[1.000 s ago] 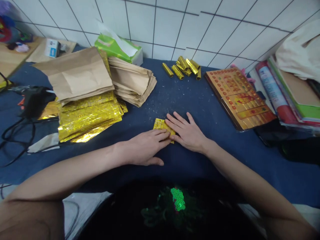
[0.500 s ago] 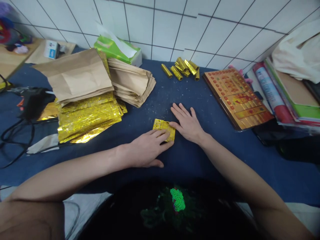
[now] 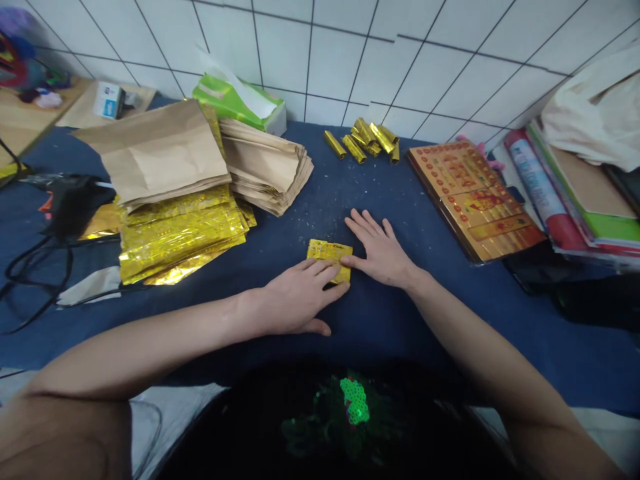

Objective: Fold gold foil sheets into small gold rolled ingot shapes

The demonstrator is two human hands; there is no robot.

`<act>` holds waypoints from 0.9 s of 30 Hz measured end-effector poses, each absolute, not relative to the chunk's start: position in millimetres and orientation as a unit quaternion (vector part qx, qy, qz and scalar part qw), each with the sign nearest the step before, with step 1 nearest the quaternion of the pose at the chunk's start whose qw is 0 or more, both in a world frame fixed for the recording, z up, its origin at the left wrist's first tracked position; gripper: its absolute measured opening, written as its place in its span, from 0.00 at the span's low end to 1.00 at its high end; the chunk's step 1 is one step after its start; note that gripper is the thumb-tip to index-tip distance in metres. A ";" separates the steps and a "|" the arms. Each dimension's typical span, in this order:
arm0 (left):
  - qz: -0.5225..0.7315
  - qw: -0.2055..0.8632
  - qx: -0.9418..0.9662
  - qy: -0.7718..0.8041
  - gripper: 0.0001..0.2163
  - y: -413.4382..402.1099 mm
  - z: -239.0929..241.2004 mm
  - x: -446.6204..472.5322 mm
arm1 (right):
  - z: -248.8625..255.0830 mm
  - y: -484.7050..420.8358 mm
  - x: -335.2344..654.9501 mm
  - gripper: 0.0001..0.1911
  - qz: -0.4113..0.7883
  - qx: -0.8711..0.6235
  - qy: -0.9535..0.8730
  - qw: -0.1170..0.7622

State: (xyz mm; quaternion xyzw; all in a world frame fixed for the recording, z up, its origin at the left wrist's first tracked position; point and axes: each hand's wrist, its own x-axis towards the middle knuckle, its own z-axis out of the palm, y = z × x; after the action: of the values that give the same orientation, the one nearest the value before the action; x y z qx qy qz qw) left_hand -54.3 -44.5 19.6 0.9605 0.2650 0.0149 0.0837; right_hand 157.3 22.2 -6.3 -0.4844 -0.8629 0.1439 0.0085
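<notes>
A small folded piece of gold foil paper (image 3: 329,249) lies flat on the dark blue cloth in front of me. My left hand (image 3: 303,293) rests palm down over its near left part, fingers stretched across it and thumb apart on the cloth. At its right edge my right hand (image 3: 380,252) lies flat with fingers spread, the thumb touching the foil. The lower left of the foil is hidden beneath my left fingers. Several rolled gold foil tubes (image 3: 367,141) lie near the wall.
To the left are gold foil sheets (image 3: 185,233), brown paper sheets (image 3: 160,153), another brown paper stack (image 3: 270,160) and a black glue gun (image 3: 75,200) with its cable. A green tissue pack (image 3: 235,100) stands behind. On the right lies a gold-and-red printed box (image 3: 475,200).
The right thumb has slid slightly along the foil's edge. Otherwise both hands stay in place, and the view has shifted a little.
</notes>
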 end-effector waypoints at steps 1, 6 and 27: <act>0.014 0.081 0.961 0.265 0.34 -44.7 19.5 -54.3 | -6.6 24.6 156.2 0.42 0.145 -0.493 -0.858 0.012; 0.011 0.074 0.960 0.269 0.35 -46.2 18.0 -54.5 | -7.5 29.0 147.1 0.38 0.137 -0.532 -0.835 0.041; 0.038 0.130 0.949 0.284 0.32 -43.4 22.4 -55.9 | -10.1 27.2 148.9 0.43 0.128 -0.521 -0.843 0.030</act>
State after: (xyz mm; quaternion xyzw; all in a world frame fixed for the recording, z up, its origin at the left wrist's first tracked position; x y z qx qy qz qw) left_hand -55.9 -43.4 22.4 0.9494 0.2836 0.0381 0.1296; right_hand 148.9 27.2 -10.1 -0.5211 -0.8433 0.1279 0.0303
